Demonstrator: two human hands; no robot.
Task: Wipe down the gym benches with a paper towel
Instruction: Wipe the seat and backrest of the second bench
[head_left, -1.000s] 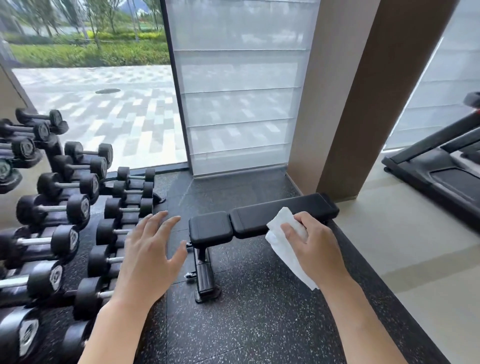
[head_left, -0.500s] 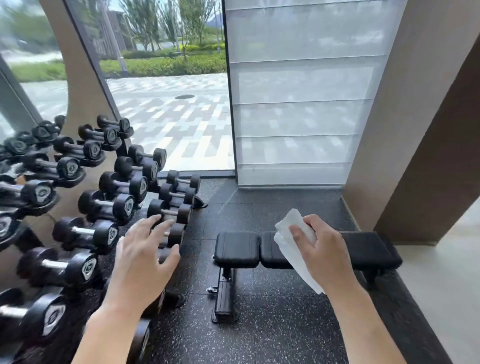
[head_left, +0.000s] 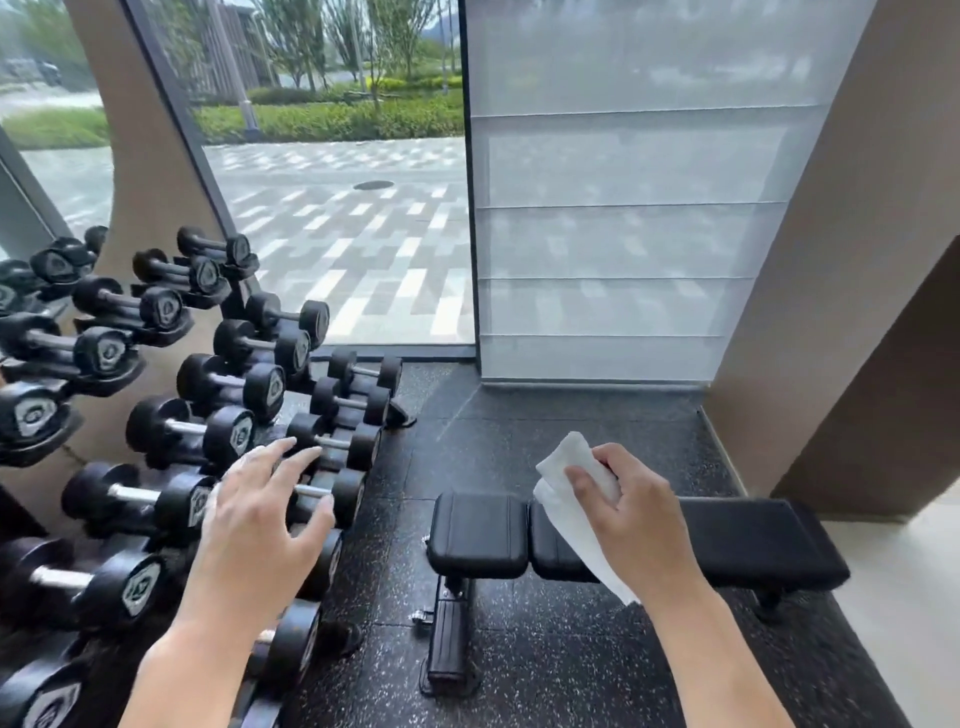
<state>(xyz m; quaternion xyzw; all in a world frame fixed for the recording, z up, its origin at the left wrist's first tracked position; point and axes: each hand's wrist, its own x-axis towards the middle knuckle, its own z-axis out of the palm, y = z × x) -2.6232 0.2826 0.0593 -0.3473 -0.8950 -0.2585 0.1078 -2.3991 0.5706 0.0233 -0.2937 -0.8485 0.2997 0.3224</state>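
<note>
A black padded gym bench (head_left: 758, 540) lies flat on the dark speckled floor, its short seat pad (head_left: 478, 535) at the left end. My right hand (head_left: 639, 525) hovers in front of the bench's middle and grips a white paper towel (head_left: 571, 499) that hangs down below the fingers. Whether the towel touches the pad I cannot tell. My left hand (head_left: 260, 525) is held out with fingers spread, holding nothing, in front of the dumbbells.
A rack of several black dumbbells (head_left: 218, 384) fills the left side, close to my left hand. Behind the bench stand a frosted glass panel (head_left: 613, 234) and a brown pillar (head_left: 831, 260). A window (head_left: 337, 234) shows paving outside. Light flooring (head_left: 909, 597) lies to the right.
The view has swung left and tilted up, so the bench now sits lower right and lies level across the frame. Both hands keep their pose; the right one still holds the towel.
</note>
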